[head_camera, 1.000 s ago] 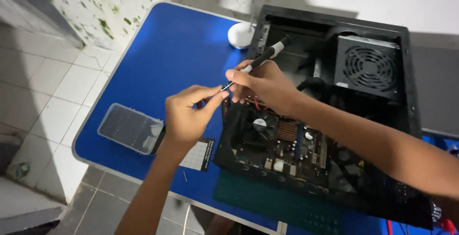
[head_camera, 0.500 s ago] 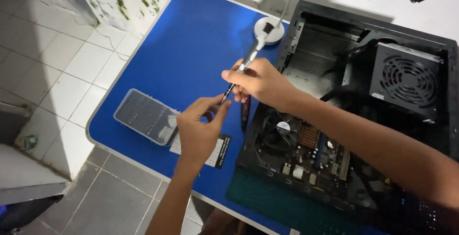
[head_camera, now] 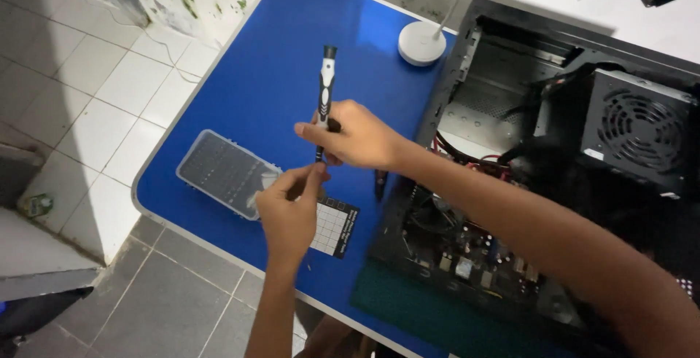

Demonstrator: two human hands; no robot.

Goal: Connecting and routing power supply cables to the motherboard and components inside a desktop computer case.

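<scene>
My right hand [head_camera: 357, 138] grips a black and grey screwdriver [head_camera: 325, 88], held nearly upright over the blue table [head_camera: 277, 59]. My left hand [head_camera: 290, 211] sits just below it, fingers pinched at the screwdriver's tip. Whether something small is between those fingers I cannot tell. A clear plastic bit case [head_camera: 224, 173] lies on the table left of my left hand. A white gridded mat [head_camera: 334, 228] shows under that hand. The open black computer case [head_camera: 554, 183] lies to the right, with its mainboard and fan exposed.
A round white disc [head_camera: 421, 43] rests at the table's far edge beside the case. The power supply with its fan grille [head_camera: 642, 128] sits in the case's upper right. White tiled floor [head_camera: 87, 95] lies left of the table, and the table's near edge is close to my left wrist.
Both hands have moved left, away from the computer case and out over the blue table. The screwdriver has swung from slanted to nearly upright. The view has shifted left.
</scene>
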